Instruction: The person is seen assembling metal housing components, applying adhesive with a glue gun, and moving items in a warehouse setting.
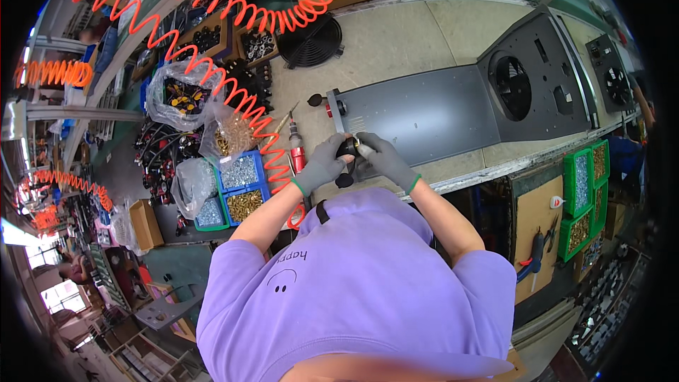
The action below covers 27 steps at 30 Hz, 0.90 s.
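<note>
A long dark grey sheet-metal panel lies on the bench, with a black fan in its wider right-hand end. At the panel's near left corner, my left hand in a grey glove closes around a small rounded black part. My right hand, gloved alike, pinches the same part from the other side. Its exact kind is hidden by the fingers. Just below them sits a black knob-like piece. A similar black piece and a red one stick out at the panel's far left corner.
Left of my hands lies a red power screwdriver below coiled orange air hoses. Blue bins of screws and plastic bags of parts stand farther left. A round black grille lies at the back. Green bins stand at right.
</note>
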Available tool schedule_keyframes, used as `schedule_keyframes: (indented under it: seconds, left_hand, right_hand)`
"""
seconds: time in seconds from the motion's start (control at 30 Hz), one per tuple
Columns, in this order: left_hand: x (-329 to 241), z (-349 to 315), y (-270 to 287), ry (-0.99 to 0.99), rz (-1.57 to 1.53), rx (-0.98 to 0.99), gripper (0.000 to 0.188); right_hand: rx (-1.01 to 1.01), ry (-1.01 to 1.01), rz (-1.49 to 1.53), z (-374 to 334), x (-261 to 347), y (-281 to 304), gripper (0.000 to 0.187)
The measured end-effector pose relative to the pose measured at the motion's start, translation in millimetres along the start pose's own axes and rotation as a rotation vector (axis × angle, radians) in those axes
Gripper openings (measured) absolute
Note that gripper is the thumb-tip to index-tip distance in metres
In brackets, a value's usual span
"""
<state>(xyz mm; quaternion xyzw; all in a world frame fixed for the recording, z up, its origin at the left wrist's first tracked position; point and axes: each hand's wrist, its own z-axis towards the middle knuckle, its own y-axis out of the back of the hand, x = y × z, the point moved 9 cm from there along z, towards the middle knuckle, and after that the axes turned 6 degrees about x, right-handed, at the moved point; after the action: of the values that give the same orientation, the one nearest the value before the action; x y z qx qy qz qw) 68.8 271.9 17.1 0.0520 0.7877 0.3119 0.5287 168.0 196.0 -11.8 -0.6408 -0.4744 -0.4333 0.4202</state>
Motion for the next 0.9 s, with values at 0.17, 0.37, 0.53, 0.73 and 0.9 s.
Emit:
schedule_keyframes:
  seconds: [0.17,0.37,0.53,0.73,0.9]
  left_hand:
    - [-3,-1,-4,-0.007,0.026,0.011,0.049]
    - [2,0,-7,0.016,0.022,0.025,0.050]
    - [7,-2,-7,0.026,-0.024,0.014,0.050]
    - [4,-3,-10,0.007,0.019,0.012,0.047]
    - [3,-10,-10,0.036,-0.030,0.011,0.047]
  right_hand:
    - [0.018,-0.275,-0.001,3,-24,1,0.029]
    - [-0.038,0.016,-0.323,0,-2,1,0.026]
    - [-0.043,0.098,-0.315,0,5,0,0.032]
    - [-0.041,-0.002,-0.469,3,5,-6,0.040]
    - [0.107,-0.324,0.066,-5,-21,-15,0.041]
